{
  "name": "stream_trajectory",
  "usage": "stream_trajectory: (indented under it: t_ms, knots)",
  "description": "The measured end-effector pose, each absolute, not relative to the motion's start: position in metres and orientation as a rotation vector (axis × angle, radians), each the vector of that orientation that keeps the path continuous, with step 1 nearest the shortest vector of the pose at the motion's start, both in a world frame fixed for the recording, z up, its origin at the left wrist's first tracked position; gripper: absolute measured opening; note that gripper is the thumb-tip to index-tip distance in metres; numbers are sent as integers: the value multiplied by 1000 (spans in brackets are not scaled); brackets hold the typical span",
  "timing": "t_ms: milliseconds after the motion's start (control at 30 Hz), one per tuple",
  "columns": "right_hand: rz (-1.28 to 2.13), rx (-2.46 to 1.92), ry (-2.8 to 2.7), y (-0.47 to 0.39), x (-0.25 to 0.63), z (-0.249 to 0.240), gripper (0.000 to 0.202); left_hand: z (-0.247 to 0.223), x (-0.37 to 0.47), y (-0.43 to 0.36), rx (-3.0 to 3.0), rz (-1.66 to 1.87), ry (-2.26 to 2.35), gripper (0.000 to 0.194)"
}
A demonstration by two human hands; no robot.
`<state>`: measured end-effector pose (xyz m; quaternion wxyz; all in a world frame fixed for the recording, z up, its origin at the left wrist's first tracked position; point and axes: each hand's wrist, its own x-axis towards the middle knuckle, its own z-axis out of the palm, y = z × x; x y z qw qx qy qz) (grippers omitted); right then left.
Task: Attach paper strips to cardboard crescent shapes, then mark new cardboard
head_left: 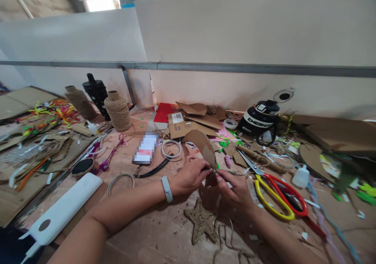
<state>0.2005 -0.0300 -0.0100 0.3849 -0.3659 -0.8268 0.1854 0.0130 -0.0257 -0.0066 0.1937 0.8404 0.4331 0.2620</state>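
Observation:
A curved brown cardboard piece point(202, 142) stands up between my hands at the middle of the table. My left hand point(192, 174), with a pale band on its wrist, has its fingers closed on the lower end of the cardboard. My right hand point(236, 187) pinches at the same spot, its fingertips almost touching the left ones; what it pinches is too small to make out. Just below my hands lies a star wrapped in twine point(201, 221), with loose twine point(227, 242) trailing beside it.
Scissors with red and yellow handles point(274, 195) lie at the right. Behind them stands a black bottle point(258, 119). Twine spools point(117, 113) stand at the back left. A phone point(145, 148), white rings point(171, 149), a white device point(66, 209) and cardboard scraps point(190, 129) lie about.

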Motion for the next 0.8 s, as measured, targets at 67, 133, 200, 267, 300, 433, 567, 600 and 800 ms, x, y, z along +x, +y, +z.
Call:
stream_trajectory:
  t_ms: [67,133,200,267,300,433,567,600,800]
  knots:
    - [437,-922,-2094,-30,200,-9,25,-7,13,-26,2354,740,1215,19]
    - [373,-915,-2071,-31,199,-9,22,-7,13,-26,2358,752,1214,19]
    - [317,-906,-2059,-31,198,-10,19,-6,12,-26,2364,761,1208,19]
    - [297,-909,-2059,-31,198,-11,19,-6,12,-27,2367,753,1203,18]
    - [294,-915,-2058,-31,198,-12,20,-6,12,-27,2370,749,1201,18]
    - [299,-936,-2053,-31,198,-13,20,-7,12,-26,2384,759,1191,19]
    - [316,-931,-2053,-31,199,-13,20,-6,12,-27,2403,736,1194,20]
    - [319,-933,-2053,-31,199,-12,20,-4,12,-27,2413,719,1192,20]
    - [343,-885,-2103,-32,197,-2,21,11,10,-28,2464,586,1186,21]
